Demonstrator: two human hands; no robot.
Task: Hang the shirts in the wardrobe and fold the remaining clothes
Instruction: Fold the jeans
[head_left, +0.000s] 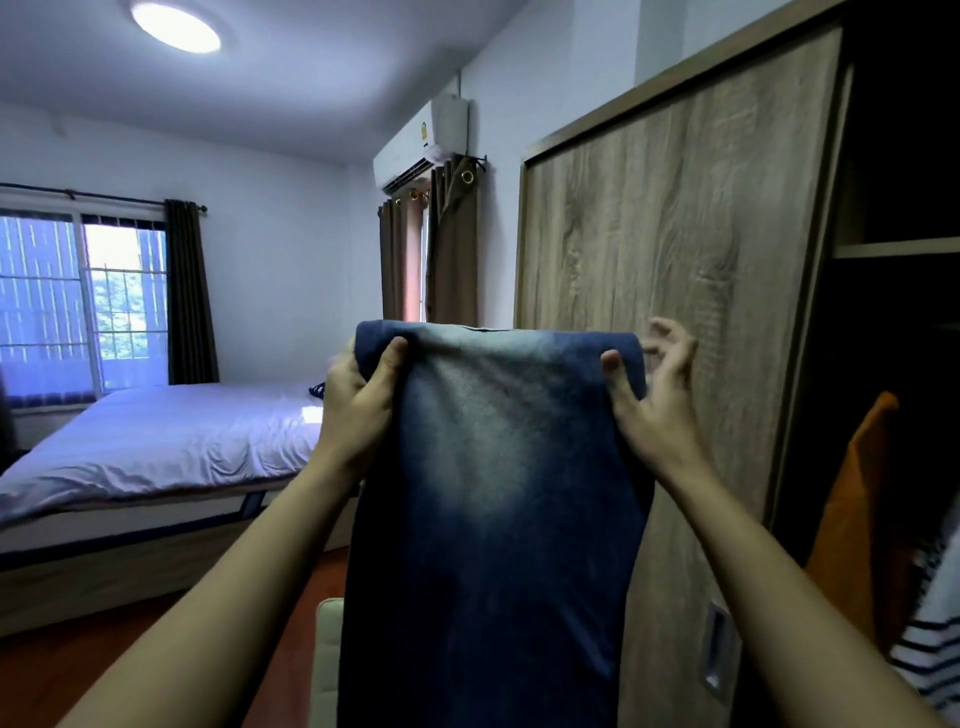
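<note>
Holding aloft: faded blue jeans (493, 493), doubled over at the top, hanging in mid-air before the wardrobe door (675, 234).
Left hand (358, 400): grip closed on the fold's left corner, thumb in front.
Right hand (654, 410): thumb pressed on the fold's right corner; fingers curled past the edge, so a firm grip cannot be told.
Open wardrobe side: orange garment (857, 509), striped garment (930, 639).
Far left: bed (156, 441).

Faded matt denim jeans (493, 493); wood-grain wardrobe door (675, 234).
</note>
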